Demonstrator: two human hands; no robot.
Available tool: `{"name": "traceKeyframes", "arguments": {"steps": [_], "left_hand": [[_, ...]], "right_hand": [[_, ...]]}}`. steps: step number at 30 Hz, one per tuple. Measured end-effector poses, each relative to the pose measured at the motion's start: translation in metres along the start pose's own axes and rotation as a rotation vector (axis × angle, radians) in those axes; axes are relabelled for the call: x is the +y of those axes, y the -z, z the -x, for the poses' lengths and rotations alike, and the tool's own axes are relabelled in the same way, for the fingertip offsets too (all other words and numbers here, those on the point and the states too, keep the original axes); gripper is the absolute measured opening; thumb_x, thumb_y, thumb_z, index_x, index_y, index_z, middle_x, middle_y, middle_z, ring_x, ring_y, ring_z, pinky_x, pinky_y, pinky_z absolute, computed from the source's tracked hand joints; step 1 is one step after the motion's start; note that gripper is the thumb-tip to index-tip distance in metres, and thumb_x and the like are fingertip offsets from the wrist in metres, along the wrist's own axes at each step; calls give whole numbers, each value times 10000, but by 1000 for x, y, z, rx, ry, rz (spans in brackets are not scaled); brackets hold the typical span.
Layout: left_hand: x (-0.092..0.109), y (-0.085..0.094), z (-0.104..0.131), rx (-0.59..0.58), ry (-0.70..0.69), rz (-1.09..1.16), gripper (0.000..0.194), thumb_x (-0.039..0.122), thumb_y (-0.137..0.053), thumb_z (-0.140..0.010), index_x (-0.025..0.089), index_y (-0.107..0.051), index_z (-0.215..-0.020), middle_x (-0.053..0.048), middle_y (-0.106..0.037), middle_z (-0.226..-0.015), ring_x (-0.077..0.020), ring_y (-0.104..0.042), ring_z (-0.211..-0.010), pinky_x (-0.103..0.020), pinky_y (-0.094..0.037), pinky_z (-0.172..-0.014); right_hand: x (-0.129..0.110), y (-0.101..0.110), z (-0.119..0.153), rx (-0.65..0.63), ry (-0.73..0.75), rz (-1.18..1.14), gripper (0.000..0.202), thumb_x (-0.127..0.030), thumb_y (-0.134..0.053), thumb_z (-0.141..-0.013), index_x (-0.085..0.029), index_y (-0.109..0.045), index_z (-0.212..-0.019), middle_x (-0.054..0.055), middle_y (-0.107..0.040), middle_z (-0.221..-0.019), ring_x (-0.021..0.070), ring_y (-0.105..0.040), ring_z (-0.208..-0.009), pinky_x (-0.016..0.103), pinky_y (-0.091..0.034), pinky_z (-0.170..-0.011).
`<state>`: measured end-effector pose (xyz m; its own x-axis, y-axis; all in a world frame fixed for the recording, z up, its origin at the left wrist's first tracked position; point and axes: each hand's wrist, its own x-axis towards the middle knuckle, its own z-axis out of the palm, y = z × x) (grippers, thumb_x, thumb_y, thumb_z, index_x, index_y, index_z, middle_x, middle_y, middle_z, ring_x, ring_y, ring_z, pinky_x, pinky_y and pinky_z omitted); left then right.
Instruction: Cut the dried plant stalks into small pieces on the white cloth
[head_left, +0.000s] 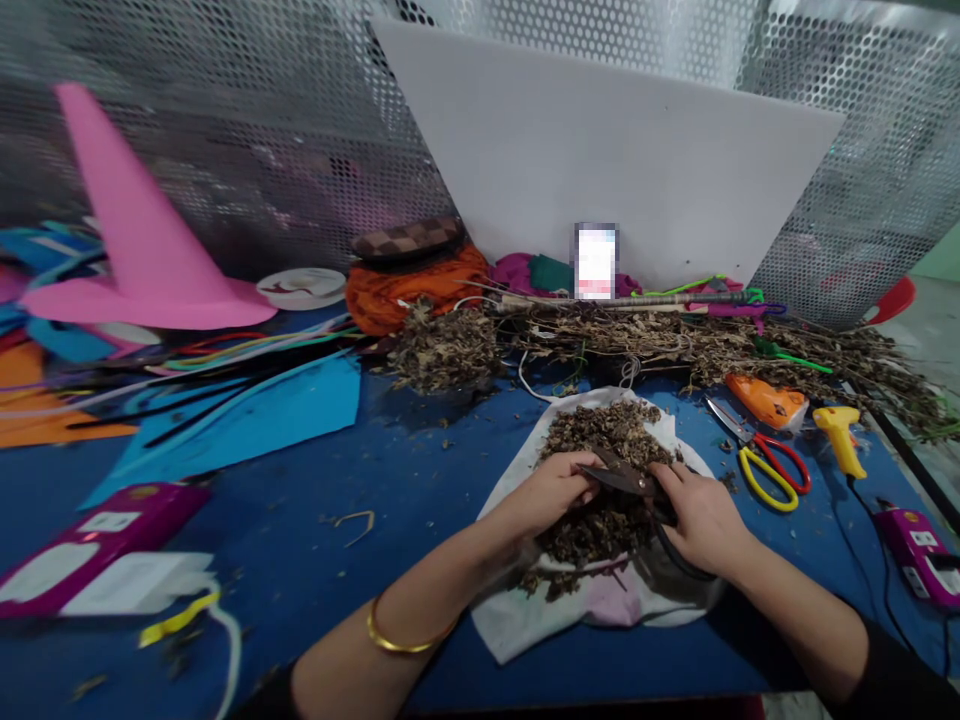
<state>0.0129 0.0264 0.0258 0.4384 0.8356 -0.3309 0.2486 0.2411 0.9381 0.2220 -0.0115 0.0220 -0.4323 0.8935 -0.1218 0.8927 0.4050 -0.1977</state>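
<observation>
My right hand is closed around dark-bladed scissors, their blades pointing left over the pile. Right at the blade tips, my left hand has its fingers pinched together; what they hold is hidden. Beneath both hands lies a heap of dry, crumbled plant pieces, brown and dark. The heap rests on a white cloth bag with a pinkish patch near its front edge and a cord at its far end.
Red-and-yellow-handled scissors, an orange packet and a yellow glue gun lie to the right. Dried stalks line the back, before a phone. Leftward are blue sheets, a pink cone hat and a purple power strip.
</observation>
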Motion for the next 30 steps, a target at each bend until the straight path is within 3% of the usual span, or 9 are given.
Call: {"name": "traceKeyframes", "arguments": {"steps": [5, 8, 15, 22, 30], "left_hand": [[-1, 0, -1, -29, 55, 108, 184, 342, -501, -719, 160, -494, -688, 72, -385, -501, -50, -237, -420, -201, -154, -425], [-4, 1, -2, -35, 48, 57, 191, 330, -479, -743, 148, -534, -739, 57, -416, -536, -53, -271, -433, -201, -173, -427], [-8, 2, -3, -4, -101, -43, 161, 260, -482, -740, 143, -545, -650, 46, -393, -512, -81, -318, -495, -217, -230, -477], [-19, 3, -10, -34, -91, 54, 182, 290, -510, -732, 122, -562, -683, 22, -459, -582, -76, -318, -510, -216, -238, -493], [-9, 3, -4, -41, -35, 106, 150, 245, -539, -725, 111, -576, -669, 32, -439, -541, -62, -290, -488, -204, -206, -466]], "right_hand": [[2, -1, 0, -8, -21, -20, 460, -297, -462, -799, -182, -372, -1236, 86, -524, -1095, 190, -528, -904, 261, -366, -721], [3, -1, 0, -15, -35, -24, 474, -280, -472, -783, -183, -373, -1237, 86, -530, -1085, 193, -527, -916, 258, -364, -731], [2, 0, 0, 21, -17, 7, 457, -330, -451, -801, -180, -377, -1226, 84, -525, -1061, 199, -531, -881, 274, -371, -712], [2, -1, 0, -45, -14, -6, 420, -273, -451, -800, -167, -389, -1202, 89, -536, -1066, 187, -533, -902, 262, -369, -736], [4, -2, 1, -46, -7, -21, 366, -284, -436, -811, -177, -418, -1160, 75, -560, -1009, 192, -537, -899, 253, -366, -716]]}}
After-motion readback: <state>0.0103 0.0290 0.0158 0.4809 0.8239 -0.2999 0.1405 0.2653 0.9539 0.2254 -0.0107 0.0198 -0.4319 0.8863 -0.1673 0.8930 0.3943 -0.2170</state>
